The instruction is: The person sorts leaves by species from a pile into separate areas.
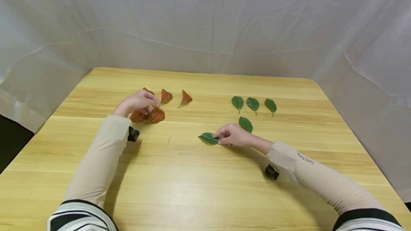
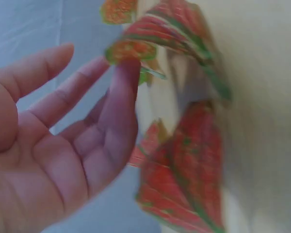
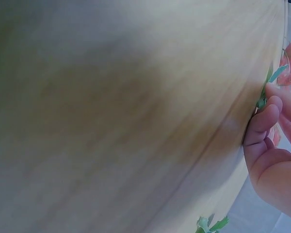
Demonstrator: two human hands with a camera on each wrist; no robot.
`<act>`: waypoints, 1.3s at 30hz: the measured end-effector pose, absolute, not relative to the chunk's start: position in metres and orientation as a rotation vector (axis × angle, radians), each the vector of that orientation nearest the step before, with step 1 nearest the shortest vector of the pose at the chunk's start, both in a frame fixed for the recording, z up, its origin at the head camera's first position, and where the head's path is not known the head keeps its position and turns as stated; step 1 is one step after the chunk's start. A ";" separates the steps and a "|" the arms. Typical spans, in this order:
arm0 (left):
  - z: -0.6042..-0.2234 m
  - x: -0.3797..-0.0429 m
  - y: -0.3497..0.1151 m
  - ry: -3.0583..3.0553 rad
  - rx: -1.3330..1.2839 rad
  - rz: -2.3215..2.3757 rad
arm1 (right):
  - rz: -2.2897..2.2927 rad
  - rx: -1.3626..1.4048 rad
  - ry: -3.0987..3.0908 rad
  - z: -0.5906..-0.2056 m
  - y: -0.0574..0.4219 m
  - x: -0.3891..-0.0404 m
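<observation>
In the head view my left hand (image 1: 139, 102) is over a group of red leaves at the table's left side. Its fingers look extended and loosely bent in the left wrist view, the fingertips touching or close to the edge of a curled red leaf (image 2: 172, 26). Another red leaf (image 2: 184, 174) lies beside the hand. Thumb and fingers of my right hand (image 1: 233, 134) pinch a serrated green leaf (image 1: 207, 138) near the table's middle, its tip pointing left. Close behind that hand lies a second green leaf (image 1: 245, 124).
Three green leaves (image 1: 252, 104) form a row at the back right. Further red leaves (image 1: 185, 99) lie at the back left, some partly hidden by the left hand. White cloth (image 1: 208, 27) hangs behind the wooden table (image 1: 179, 188).
</observation>
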State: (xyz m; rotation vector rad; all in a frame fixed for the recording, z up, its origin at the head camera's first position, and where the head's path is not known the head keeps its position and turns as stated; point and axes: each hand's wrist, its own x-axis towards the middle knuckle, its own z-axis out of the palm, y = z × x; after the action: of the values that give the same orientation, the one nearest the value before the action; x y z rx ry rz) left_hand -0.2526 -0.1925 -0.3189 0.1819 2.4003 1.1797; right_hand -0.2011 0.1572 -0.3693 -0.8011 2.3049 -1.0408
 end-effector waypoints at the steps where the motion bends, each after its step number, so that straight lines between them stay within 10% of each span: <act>1: -0.316 -0.251 -0.191 2.431 0.174 1.161 | -1.040 -0.803 2.306 -0.369 0.157 -0.201; 39: -0.337 -0.230 -0.113 2.552 0.895 0.901 | -0.999 -0.797 2.356 -0.367 0.158 -0.197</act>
State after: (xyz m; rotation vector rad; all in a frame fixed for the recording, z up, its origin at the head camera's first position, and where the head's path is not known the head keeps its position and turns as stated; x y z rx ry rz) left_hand -0.2304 -0.1126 -0.3373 0.8948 2.5517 0.9013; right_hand -0.1971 0.1576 -0.3669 -0.7967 2.3561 -0.9994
